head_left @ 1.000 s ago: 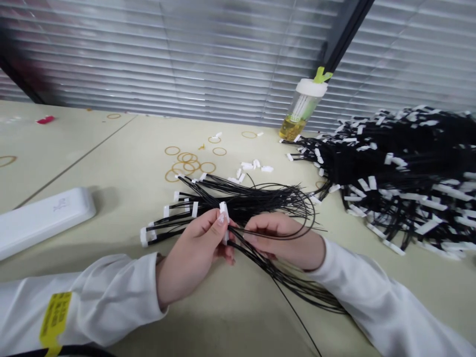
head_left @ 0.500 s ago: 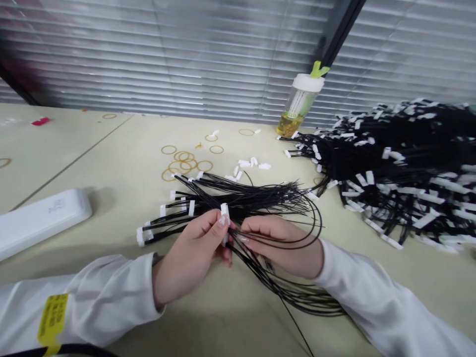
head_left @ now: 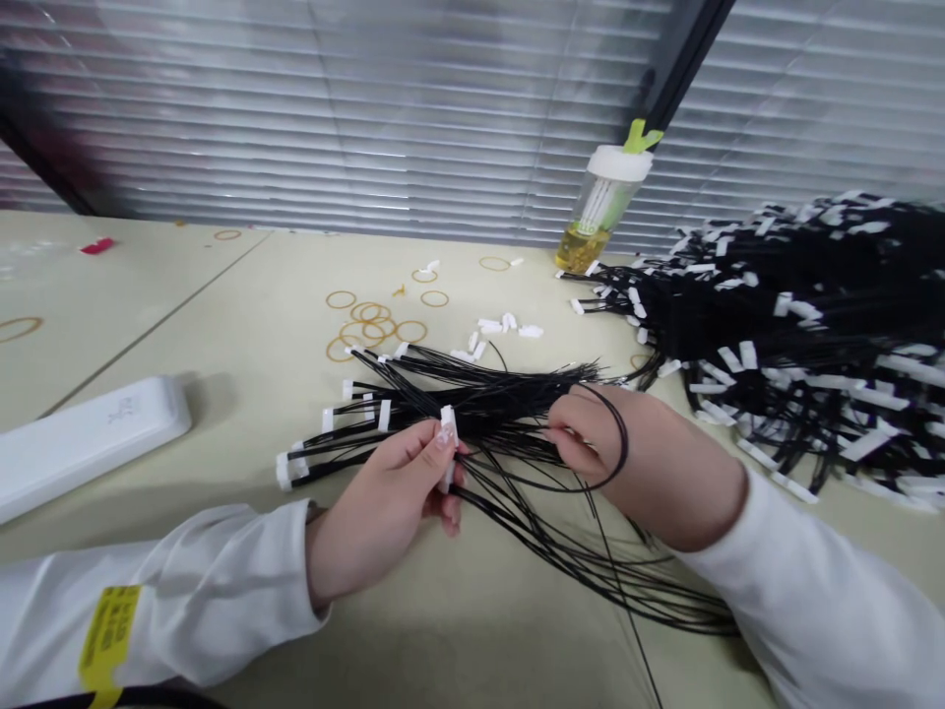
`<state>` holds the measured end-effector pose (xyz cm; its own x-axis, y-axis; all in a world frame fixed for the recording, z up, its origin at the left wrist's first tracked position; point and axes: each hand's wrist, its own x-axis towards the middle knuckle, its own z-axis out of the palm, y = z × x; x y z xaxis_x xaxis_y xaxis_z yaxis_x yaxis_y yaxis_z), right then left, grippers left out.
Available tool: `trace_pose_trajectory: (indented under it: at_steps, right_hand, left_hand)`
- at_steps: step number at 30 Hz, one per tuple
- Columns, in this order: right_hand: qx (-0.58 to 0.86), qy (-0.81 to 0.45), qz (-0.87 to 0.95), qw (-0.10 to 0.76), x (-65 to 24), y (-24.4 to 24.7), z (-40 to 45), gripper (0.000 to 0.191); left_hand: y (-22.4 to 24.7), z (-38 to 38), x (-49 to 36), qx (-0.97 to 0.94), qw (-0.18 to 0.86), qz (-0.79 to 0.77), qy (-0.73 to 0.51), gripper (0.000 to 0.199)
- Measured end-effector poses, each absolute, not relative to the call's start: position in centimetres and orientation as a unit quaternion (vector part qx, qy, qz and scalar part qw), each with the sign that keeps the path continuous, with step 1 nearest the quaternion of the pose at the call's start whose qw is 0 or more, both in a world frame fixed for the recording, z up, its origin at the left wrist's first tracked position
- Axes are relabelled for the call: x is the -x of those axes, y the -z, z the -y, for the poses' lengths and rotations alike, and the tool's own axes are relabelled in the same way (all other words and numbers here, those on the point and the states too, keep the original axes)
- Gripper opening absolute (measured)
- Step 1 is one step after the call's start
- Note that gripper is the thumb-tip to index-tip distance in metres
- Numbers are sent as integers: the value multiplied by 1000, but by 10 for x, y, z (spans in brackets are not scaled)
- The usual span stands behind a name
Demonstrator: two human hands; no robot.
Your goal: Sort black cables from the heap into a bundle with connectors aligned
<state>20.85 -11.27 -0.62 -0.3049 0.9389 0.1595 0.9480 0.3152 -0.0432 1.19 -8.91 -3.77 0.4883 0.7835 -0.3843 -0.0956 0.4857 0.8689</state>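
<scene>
My left hand (head_left: 395, 502) pinches a long white connector (head_left: 448, 438) between thumb and fingers. Thin black wires (head_left: 546, 551) run from it to the right, some sagging towards the table's near side. Farther right, my right hand (head_left: 627, 453) is closed, its fingertips pinching black wire; exactly how many strands they hold is hidden. One wire loop (head_left: 620, 423) curves over that hand's fingers. Behind both hands lies a bundle of black wire harnesses (head_left: 479, 394), with white connectors (head_left: 284, 471) at their left ends and loose wire ends at the right.
A heap of black wires with white connectors (head_left: 812, 305) fills the right side. Rubber bands (head_left: 373, 320) and small loose white connectors (head_left: 509, 323) lie behind the bundle. A bottle with yellow contents (head_left: 601, 212) stands by the blinds. At left is a white oblong case (head_left: 95, 443).
My right hand has moved right and slightly up, away from the connector, along the wires. My left hand keeps the connector in nearly the same place. The view has shifted slightly.
</scene>
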Motion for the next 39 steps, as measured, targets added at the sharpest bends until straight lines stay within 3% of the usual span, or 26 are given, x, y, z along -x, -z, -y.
trace_pose_trajectory:
  at_steps: [4,6,8,10,12,17,20,23,27,29,30,32,35,37,39]
  right_hand:
    - [609,125,781,57,-207,-4,121,21]
    - [601,72,793,67,-202,-4,124,24]
    - [573,-5,811,118,-197,-2,125,24]
    - [556,-3,809,190,-192,1,125,22]
    - [564,95,790,222,-190,1,124,23]
    - [560,302,764,105,-197,-4,122,24]
    - [574,395,710,104,-210,-10,124,15]
    - [612,365,658,242,-221,-17,124,15]
    - [553,40,573,604,-218,-26,124,28]
    - [490,-69,516,700,-212,-29,129,25]
    - [471,-121,512,708,-208,-29,132,26]
    - [453,-260,557,645,-201,-26,139,29]
    - [451,-389,665,451,-193,-14,141,30]
    - [491,-317,721,372,-190,-4,134,17]
    - [543,-208,737,344,-189,4,125,11]
  left_hand:
    - [37,90,-14,-403,759,-411,-304,19]
    - [36,90,-15,-397,760,-411,-308,19]
    - [36,90,-15,-391,763,-410,-310,19]
    - [36,90,-15,-386,763,-411,-315,19]
    - [35,90,-14,-386,761,-415,-315,21]
    - [36,91,-14,-387,759,-416,-318,20]
    - [36,91,-13,-380,761,-413,-326,20]
    - [37,91,-13,-376,759,-414,-333,20]
    - [38,90,-13,-373,754,-419,-341,19]
    - [38,90,-14,-371,755,-419,-342,19]
    - [39,90,-14,-371,755,-419,-341,19]
    - [39,90,-14,-377,755,-418,-337,20]
    - [40,89,-14,-403,749,-411,-328,24]
    - [40,89,-13,-428,739,-411,-319,26]
    - [40,89,-13,-452,724,-421,-307,26]
